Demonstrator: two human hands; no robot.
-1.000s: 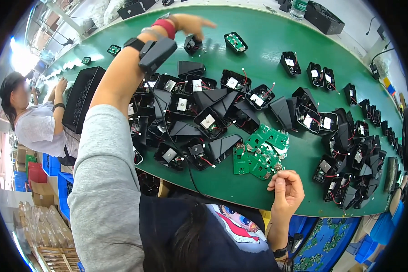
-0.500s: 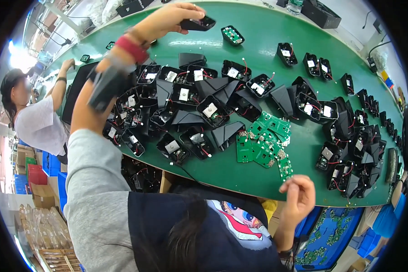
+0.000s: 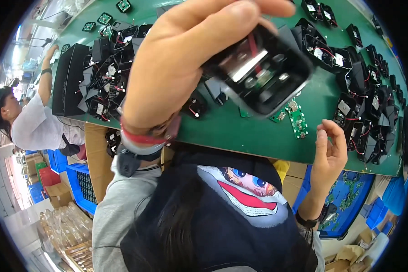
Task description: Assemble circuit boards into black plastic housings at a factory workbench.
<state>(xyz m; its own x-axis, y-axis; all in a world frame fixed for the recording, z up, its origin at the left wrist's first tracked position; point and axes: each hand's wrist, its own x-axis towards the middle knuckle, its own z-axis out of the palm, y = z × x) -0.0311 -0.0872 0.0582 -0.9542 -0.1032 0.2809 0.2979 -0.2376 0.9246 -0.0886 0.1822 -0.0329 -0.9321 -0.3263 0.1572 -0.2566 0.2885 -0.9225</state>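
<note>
My left hand (image 3: pixel 167 68) is raised close in front of me, its fingers and thumb closed on a black plastic housing (image 3: pixel 276 95). The housing's open side faces me, with a silvery block and red wire inside, partly blurred. By the table's front edge, my right hand (image 3: pixel 332 158) is loosely curled with its palm showing and nothing visible in it. Beyond that hand lie green circuit boards (image 3: pixel 298 121) on the green table (image 3: pixel 213 136); the held housing hides much of their pile.
Clusters of black housings with red wires lie at the left (image 3: pixel 106 75) and right (image 3: pixel 371 106). A long black box (image 3: pixel 68 81) stands at the left, beside a co-worker (image 3: pixel 31 122). A blue tray of boards (image 3: pixel 344 204) sits below the table's right front edge.
My left hand has brought the black housing from the table's far side close up in front of me. My right hand has shifted slightly right and its fingers have loosened.
</note>
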